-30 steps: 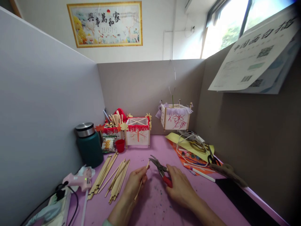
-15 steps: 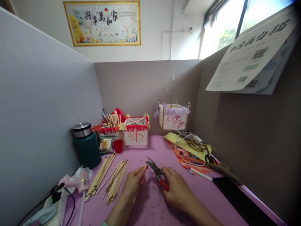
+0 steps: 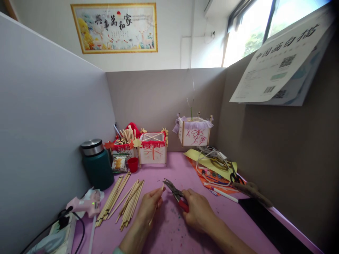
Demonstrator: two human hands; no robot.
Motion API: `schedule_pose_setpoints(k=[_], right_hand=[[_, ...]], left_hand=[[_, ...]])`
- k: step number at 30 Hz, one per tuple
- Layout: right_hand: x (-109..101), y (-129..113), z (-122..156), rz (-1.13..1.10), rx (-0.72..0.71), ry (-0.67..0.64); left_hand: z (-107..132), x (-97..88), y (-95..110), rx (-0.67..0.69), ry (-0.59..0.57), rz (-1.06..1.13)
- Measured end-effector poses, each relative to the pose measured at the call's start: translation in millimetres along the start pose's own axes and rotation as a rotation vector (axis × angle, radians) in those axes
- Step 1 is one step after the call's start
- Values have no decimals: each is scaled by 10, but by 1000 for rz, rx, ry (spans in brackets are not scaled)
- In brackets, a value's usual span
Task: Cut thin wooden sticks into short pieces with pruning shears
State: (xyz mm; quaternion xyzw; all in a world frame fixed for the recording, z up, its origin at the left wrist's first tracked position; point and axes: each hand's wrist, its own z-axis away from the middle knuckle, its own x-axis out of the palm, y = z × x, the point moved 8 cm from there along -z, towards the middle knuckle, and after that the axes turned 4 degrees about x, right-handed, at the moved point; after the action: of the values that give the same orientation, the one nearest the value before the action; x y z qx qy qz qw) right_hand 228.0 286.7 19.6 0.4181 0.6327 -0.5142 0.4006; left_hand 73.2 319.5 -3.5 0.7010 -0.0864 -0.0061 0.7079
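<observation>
Hands meet low over the pink counter (image 3: 180, 169), close in front of us. Our left hand (image 3: 150, 205) has its fingers pinched tight on one thin bamboo stick (image 3: 162, 187). It grips near the upper end, we judge so that the short free tip stays steady, while the rest of the stick slants down past the palm. Our right hand (image 3: 197, 211) has its fingers wrapped round the grips of the red-handled metal pliers (image 3: 174, 191). The nose of the pliers points at that tip, and the jaws stand a little apart, just beside the stick but not closed on it.

Spare stock lies within the left hand's reach: two loose heaps of bamboo sticks (image 3: 124, 201) fanned on the counter, too many to count. At the back wall, likely out of the way of the work, stand two paper lanterns, one red-fringed lantern (image 3: 153, 150) and one purple-fringed lantern (image 3: 193, 133).

We count two hands, one held stick and one pair of pliers. We also count one dark green flask (image 3: 97, 165), one small red cup (image 3: 132, 164) and one pink glue gun (image 3: 83, 204) at the left edge.
</observation>
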Motion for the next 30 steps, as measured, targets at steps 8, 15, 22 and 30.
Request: schedule_pose_setpoints(k=[8, 15, 22, 30], right_hand=[[17, 14, 8, 34, 20, -4], [76, 102, -13, -55, 94, -42], [32, 118, 4, -79, 45, -9], [47, 37, 35, -81, 57, 1]], left_hand=[[-9, 4, -83, -29, 30, 64], [54, 57, 13, -2, 65, 97], [78, 99, -79, -209, -72, 202], [51, 134, 89, 22, -32, 46]])
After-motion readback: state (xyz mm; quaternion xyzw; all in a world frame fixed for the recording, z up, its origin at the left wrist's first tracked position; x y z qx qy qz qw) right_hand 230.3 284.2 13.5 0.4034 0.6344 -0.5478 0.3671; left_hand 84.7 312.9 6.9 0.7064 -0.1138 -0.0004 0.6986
